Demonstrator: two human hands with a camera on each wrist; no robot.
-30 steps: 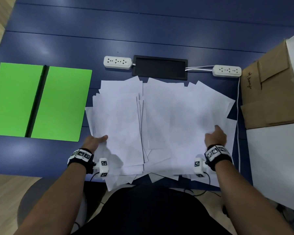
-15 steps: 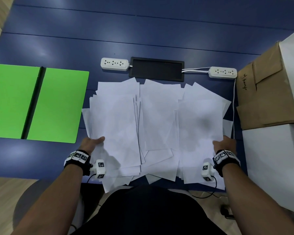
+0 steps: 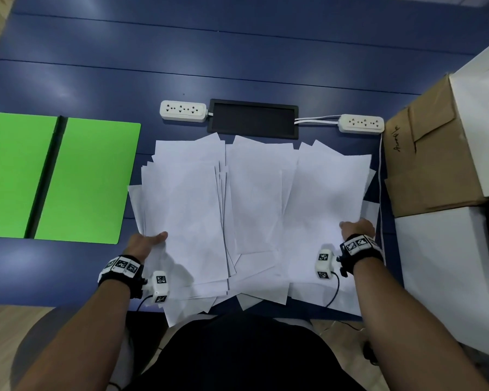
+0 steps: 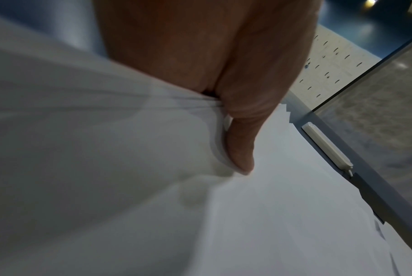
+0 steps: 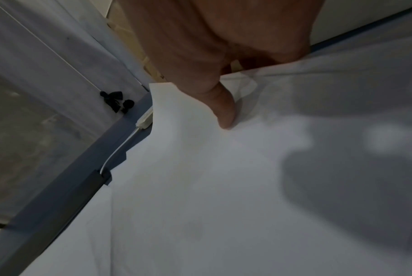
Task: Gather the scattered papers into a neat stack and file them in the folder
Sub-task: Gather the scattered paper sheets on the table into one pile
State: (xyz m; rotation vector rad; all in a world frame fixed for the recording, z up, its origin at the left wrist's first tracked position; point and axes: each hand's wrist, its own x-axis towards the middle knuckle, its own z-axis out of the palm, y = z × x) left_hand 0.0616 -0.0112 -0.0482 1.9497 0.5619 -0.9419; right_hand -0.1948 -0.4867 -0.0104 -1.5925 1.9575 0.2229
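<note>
Several white papers [image 3: 254, 198] lie spread and overlapping on the blue table [image 3: 237, 52], some hanging over the near edge. The open green folder [image 3: 82, 179] lies flat at the left, apart from them. My left hand [image 3: 146, 241] holds the left edge of the pile. In the left wrist view its thumb [image 4: 242, 145] lies on top of the papers [image 4: 294, 214], and the other fingers are hidden beneath. My right hand [image 3: 356, 228] holds the right edge the same way. Its thumb [image 5: 223, 110] presses on the top sheet [image 5: 200, 186].
Two white power strips [image 3: 183, 110] [image 3: 361, 123] flank a black cable hatch [image 3: 253, 118] just beyond the papers. A white cable [image 3: 380, 179] runs down the right side. A brown cardboard box [image 3: 429, 165] and a white box [image 3: 449, 263] stand close on the right.
My right hand has slid from the top of the right-hand sheets out to their right edge and nearer to me; those sheets now lie straighter. The left hand has barely moved.
</note>
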